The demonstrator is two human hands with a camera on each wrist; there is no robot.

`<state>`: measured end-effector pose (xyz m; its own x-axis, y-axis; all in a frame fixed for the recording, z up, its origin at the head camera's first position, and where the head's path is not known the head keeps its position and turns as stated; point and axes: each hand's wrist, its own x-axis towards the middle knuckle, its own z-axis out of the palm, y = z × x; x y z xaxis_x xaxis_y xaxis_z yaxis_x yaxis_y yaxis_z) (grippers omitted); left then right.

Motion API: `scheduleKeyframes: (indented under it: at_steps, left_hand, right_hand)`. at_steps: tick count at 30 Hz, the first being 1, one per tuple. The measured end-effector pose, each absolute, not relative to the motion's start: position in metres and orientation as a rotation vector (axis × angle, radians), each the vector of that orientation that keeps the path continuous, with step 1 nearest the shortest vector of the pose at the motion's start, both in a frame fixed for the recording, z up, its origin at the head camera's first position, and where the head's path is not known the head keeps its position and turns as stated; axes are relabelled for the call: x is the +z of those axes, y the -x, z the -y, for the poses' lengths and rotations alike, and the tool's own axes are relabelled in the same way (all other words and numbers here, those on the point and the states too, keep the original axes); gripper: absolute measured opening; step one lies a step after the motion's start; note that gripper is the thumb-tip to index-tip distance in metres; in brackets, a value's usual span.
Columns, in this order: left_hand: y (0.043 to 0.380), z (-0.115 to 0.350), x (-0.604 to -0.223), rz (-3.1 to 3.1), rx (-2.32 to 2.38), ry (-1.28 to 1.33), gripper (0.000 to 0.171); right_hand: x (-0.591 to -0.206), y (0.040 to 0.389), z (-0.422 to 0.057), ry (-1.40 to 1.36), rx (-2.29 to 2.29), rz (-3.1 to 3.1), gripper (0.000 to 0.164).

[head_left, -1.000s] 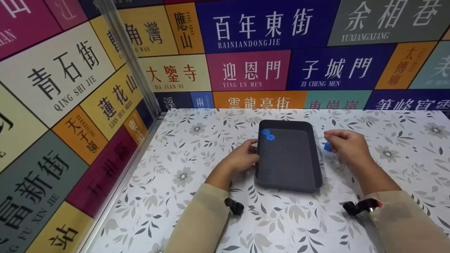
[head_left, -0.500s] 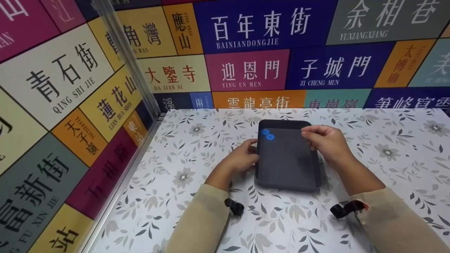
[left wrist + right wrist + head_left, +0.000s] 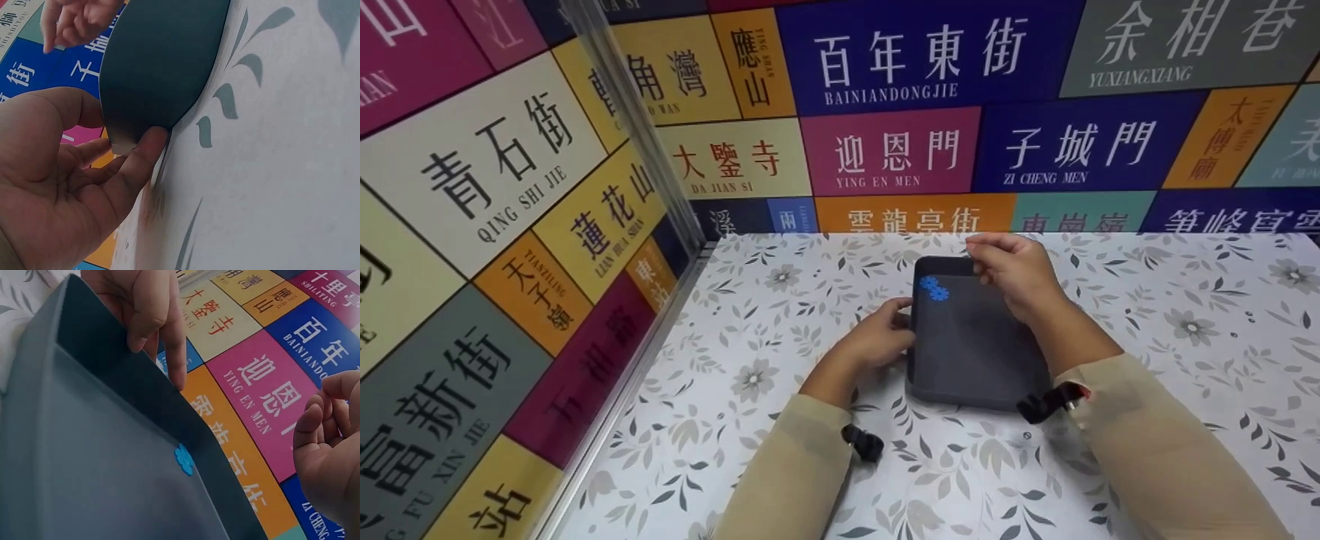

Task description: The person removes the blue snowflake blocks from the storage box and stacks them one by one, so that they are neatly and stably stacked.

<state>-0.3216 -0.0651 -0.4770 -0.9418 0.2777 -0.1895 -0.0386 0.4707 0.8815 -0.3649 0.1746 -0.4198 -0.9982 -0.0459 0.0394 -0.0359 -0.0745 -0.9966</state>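
Note:
A dark grey rectangular tray (image 3: 982, 352) lies on the table. Its left wall is gripped by my left hand (image 3: 881, 334); in the right wrist view the left thumb and fingers (image 3: 149, 318) straddle that wall. Two blue flower-shaped pieces (image 3: 934, 288) lie in the tray's back left corner, one beside the other. Over the tray's back right part is my right hand (image 3: 1016, 270), thumb and forefinger brought together, the other fingers curled. From the right wrist, the right hand (image 3: 332, 450) shows nothing blue; whether the fingers hide a piece cannot be seen.
A white table (image 3: 780, 330) with a leaf and flower print carries the tray. Behind it and to the left stand walls of coloured street-name signs (image 3: 892, 150). A small black device (image 3: 862, 442) sits at the left wrist, another (image 3: 1046, 405) at the right.
My right hand has moved left and back, from beside the tray to above its rear. The blue piece seen at that hand a second ago no longer shows. My left hand and the tray stay put.

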Motion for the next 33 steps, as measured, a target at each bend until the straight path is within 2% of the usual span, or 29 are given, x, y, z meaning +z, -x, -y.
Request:
scheduleKeyframes:
  at_steps: [7,13,20,28,33]
  left_hand:
    - [0.319,0.065,-0.476,-2.401,1.464,-0.228,0.073]
    - [0.319,0.065,-0.477,-2.397,1.467,-0.231,0.073]
    - [0.318,0.064,-0.477,-2.381,1.478,-0.202,0.074]
    - [0.319,0.064,-0.476,-2.354,1.516,-0.218,0.074]
    - [0.32,0.067,-0.474,-2.372,1.489,-0.218,0.075]
  right_hand:
    - [-0.426,0.398,-0.173,-0.044,-2.37,-1.955,0.011]
    - [-0.431,0.416,-0.176,-0.142,-2.427,-1.838,0.005]
    - [-0.453,0.42,-0.177,-0.134,-2.468,-1.794,0.008]
    - [-0.475,0.42,-0.176,-0.024,-2.235,-2.12,0.007]
    - [-0.485,0.424,-0.174,-0.004,-1.974,-2.307,0.03]
